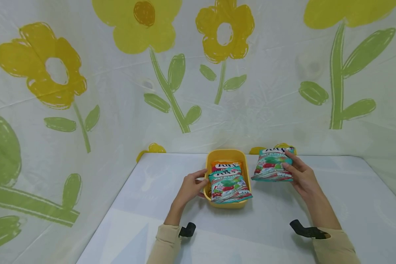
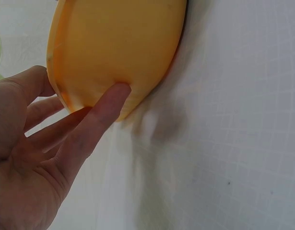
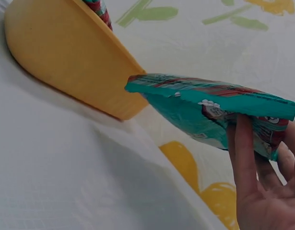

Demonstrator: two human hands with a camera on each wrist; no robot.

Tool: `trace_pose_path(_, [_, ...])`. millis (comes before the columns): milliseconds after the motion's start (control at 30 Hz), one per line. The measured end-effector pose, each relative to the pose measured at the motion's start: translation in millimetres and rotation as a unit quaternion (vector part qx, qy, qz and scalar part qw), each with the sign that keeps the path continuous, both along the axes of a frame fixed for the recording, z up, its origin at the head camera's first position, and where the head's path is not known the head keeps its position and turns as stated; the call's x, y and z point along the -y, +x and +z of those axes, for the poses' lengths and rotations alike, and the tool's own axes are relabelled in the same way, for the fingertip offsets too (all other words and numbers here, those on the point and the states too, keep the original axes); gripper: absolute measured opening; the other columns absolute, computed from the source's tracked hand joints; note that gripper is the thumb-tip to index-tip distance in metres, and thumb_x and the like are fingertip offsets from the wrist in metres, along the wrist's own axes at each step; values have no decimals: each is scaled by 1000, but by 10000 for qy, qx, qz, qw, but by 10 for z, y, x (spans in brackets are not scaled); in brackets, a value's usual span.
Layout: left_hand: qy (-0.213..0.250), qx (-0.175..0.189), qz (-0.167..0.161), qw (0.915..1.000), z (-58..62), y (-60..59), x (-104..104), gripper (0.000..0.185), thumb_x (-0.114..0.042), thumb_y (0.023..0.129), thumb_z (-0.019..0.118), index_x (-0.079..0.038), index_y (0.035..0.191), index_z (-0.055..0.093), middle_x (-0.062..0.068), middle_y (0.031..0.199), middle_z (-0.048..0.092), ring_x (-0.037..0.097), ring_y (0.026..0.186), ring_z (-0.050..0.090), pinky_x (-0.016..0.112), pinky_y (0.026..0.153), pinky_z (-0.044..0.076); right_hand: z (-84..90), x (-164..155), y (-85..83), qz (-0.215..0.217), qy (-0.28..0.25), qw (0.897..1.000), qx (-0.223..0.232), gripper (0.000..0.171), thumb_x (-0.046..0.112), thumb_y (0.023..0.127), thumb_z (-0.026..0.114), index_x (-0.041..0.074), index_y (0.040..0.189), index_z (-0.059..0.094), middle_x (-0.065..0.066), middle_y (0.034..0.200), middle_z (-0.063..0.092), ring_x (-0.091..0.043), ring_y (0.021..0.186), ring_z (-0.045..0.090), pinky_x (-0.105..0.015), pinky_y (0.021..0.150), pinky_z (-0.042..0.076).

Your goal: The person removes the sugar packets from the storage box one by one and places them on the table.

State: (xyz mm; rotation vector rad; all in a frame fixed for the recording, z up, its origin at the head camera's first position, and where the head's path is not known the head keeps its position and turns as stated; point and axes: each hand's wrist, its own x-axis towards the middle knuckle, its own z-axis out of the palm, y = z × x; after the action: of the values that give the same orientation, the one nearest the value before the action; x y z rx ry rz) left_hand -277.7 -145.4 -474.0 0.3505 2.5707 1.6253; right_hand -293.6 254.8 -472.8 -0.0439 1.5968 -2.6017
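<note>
A yellow plastic tub (image 1: 245, 204) stands on the table with Fox's candy bags in it. On top lies a teal Mint Blossom bag (image 1: 229, 187), tilted over the tub's near rim; an orange-topped bag (image 1: 217, 166) shows behind it. My left hand (image 1: 189, 189) holds the tub's left side, its fingers on the rim and outer wall in the left wrist view. To the right of the tub, my right hand (image 1: 305, 179) grips another teal Mint Blossom candy bag (image 3: 185, 115) by its right side, raised above the table. Whatever lies under the top bags is hidden.
The pale table (image 1: 267, 234) ends at a back edge just behind the tub. A white curtain (image 1: 267, 110) with yellow flowers hangs behind and at the left. Black wrist mounts (image 1: 308, 231) stick out from both sleeves.
</note>
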Motion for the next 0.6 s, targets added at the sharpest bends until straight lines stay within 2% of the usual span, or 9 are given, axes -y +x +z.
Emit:
trace_pose_path(300, [-61,3,10,10000,-2,12,0,49,-21,97,61,-8,143,50,19,134,60,29,98,71,35,57,62,-34,86,-30,139,945,9954,49,63,16,95,63,27,152,38,4,152,33,0,99,59,-16,79,59])
trace_pose_path(467, [-27,-23,8,10000,-9,13,3,49,-21,97,61,-7,143,50,20,134,60,29,97,71,35,57,62,-78,141,-54,179,1425,9896,-42,63,20,95,64,26,152,38,2,153,32,-1,106,54,-15,82,58])
trace_pose_path(600, [-47,33,31,10000,4,12,1,49,-21,97,61,-8,143,51,19,134,60,28,97,71,34,57,62,-106,172,-70,197,1502,9883,-152,63,19,95,64,24,152,38,2,152,33,-2,106,55,-16,82,58])
